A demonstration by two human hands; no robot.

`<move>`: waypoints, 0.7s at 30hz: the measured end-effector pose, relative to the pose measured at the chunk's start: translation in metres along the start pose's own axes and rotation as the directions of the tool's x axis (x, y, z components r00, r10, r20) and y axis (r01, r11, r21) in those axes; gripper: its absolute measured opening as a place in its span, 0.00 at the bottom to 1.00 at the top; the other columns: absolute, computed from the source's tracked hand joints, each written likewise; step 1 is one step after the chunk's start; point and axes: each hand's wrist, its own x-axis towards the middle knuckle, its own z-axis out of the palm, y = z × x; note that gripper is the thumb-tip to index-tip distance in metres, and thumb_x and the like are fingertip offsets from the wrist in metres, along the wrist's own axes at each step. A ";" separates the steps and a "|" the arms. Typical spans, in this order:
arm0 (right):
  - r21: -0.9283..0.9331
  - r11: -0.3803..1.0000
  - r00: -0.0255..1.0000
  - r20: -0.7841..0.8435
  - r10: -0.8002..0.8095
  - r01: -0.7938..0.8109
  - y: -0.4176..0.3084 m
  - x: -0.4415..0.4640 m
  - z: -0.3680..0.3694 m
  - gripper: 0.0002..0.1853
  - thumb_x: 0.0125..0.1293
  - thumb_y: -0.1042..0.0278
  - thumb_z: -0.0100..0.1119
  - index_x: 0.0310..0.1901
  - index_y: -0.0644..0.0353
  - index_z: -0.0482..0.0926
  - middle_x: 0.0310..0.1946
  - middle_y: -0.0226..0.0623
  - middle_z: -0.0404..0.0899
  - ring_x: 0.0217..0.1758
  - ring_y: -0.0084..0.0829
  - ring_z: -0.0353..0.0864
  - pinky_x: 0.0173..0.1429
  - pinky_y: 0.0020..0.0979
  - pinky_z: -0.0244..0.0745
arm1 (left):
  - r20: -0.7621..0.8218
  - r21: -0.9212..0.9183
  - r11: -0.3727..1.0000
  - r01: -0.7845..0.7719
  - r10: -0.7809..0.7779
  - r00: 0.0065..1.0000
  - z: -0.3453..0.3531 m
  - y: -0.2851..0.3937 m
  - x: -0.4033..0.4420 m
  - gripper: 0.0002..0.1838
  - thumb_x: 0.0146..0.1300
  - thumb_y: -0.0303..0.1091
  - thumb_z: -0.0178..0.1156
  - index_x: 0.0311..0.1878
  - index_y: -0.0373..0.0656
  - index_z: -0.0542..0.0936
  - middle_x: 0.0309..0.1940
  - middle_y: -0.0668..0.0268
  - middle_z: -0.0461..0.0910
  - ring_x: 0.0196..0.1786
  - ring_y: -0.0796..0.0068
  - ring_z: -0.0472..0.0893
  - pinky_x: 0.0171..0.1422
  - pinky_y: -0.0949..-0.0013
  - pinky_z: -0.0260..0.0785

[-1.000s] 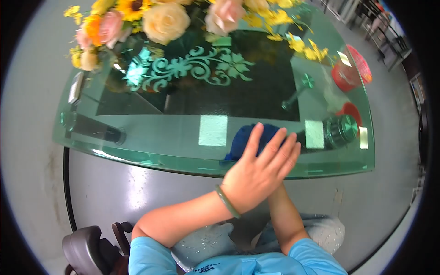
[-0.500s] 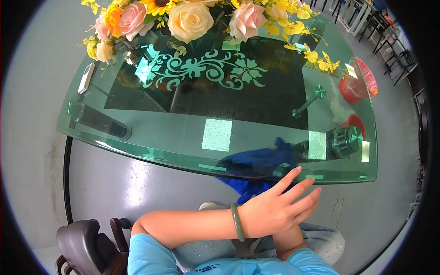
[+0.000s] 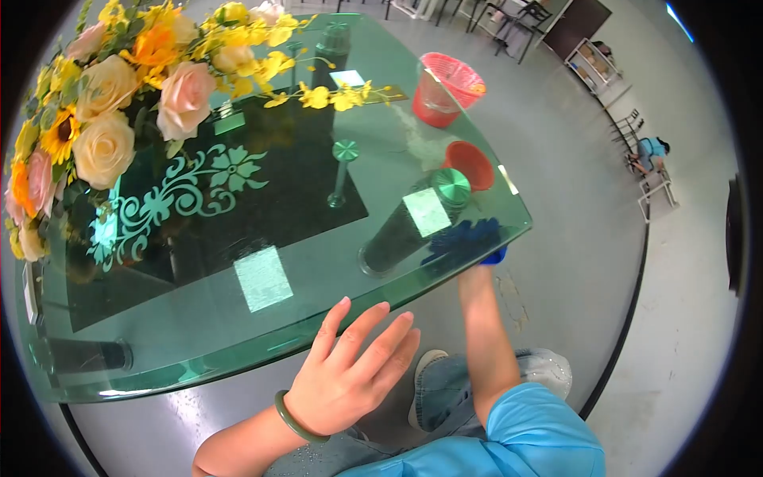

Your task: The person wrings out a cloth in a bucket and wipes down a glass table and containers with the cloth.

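Note:
My left hand point(image 3: 354, 362), with a green bangle at its wrist, hovers at the near edge of the glass table point(image 3: 318, 274). Its fingers are stretched and slightly spread, with nothing in them; whether the fingertips touch the glass I cannot tell. My right arm reaches forward below the table's right corner. At its end, my right hand point(image 3: 476, 274) is at a blue cloth point(image 3: 494, 256), bunched up and partly seen through the glass. The cloth and the table edge hide most of the fingers.
A flower arrangement point(image 3: 107, 119) stands on the tabletop at the left. Beneath the glass are a thick leg point(image 3: 389, 242) and a red bowl-like container point(image 3: 470, 165). A red bucket point(image 3: 437, 107) stands beyond. Farther off are chairs point(image 3: 524, 24) and a person in blue point(image 3: 653, 149).
The view has swung to the right. My right arm has stretched out from behind my left hand, and the blue cloth has gone with it to the table's right corner.

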 end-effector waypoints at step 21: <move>-0.264 0.176 0.191 0.918 0.348 0.948 -0.112 -0.007 0.033 0.33 0.64 0.42 0.49 0.69 0.43 0.60 0.70 0.44 0.53 0.73 0.53 0.49 0.68 0.69 0.33 | -0.037 0.114 0.989 0.093 -0.090 0.995 0.007 -0.008 0.009 0.22 0.46 0.37 0.69 0.48 0.46 0.81 0.56 0.58 0.69 0.60 0.53 0.67 0.67 0.43 0.53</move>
